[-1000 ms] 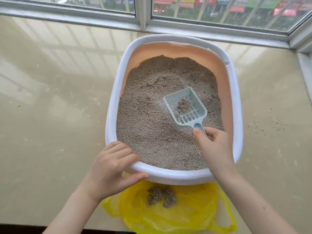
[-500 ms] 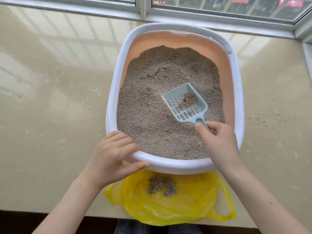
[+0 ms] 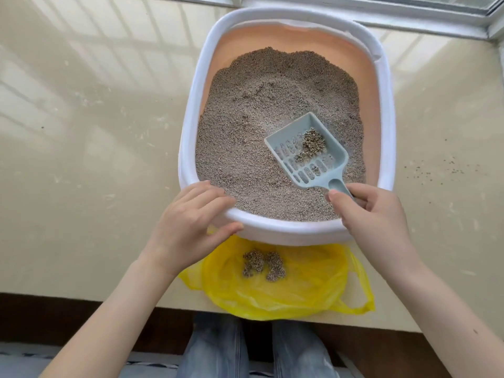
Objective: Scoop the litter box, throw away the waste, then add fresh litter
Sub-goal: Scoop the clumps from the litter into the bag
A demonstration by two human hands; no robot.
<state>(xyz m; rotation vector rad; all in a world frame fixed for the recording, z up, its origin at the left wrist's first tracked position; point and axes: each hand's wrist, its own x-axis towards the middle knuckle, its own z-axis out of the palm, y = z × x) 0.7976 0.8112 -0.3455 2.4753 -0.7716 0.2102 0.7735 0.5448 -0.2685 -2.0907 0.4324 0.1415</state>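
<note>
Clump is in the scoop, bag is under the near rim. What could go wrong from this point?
1. The clump sits loose in the slotted scoop; tilting on the way over the rim could drop it back into the litter or onto the floor.
2. The yellow bag lies partly tucked under the litter box, its opening slack, so the clump might miss it.
3. The right hand holds only the handle's end, which may give weak control.

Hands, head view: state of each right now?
Left hand: open, fingers resting on the litter box rim.
Right hand: closed on the scoop handle; scoop carries a clump.
</note>
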